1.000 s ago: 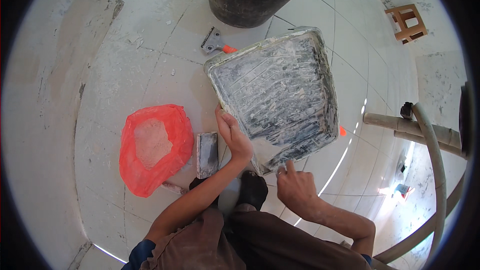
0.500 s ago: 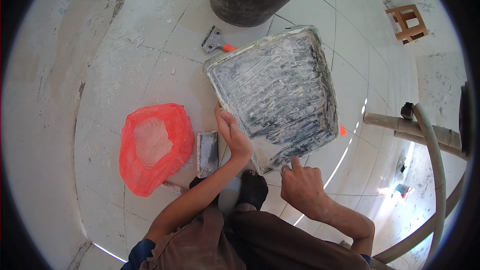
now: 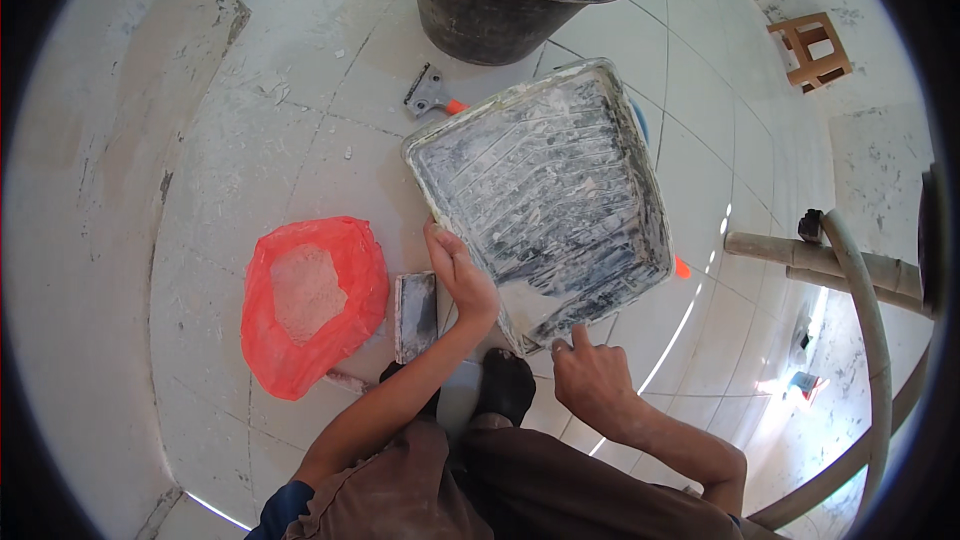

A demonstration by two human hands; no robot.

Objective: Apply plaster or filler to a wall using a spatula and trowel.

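Note:
A ribbed paint tray (image 3: 545, 175), smeared with whitish residue, is tilted up before my knees. My left hand (image 3: 465, 275) grips its left rim, the fingers partly hidden behind it. My right hand (image 3: 597, 385) is closed at the tray's near edge, beside the pale residue in the near corner. Whether its curled fingers hold a small tool or only the rim I cannot make out. To the left sits an open red plastic bag (image 3: 362, 315) of pale powder (image 3: 308, 290). A grey rectangular block (image 3: 416, 318) lies between the bag and my left forearm.
A black bucket (image 3: 490, 15) stands beyond the tray. A scraper (image 3: 428, 90) with an orange handle lies by the tray's far left corner. Bamboo poles (image 3: 820, 258) are at the right, and a brown openwork block (image 3: 812, 52) sits farther back. A wall runs along the left.
The tray's far side has swung slightly left, and a bit of something blue now shows behind its right edge. My right hand has shifted slightly left and nearer along the near edge.

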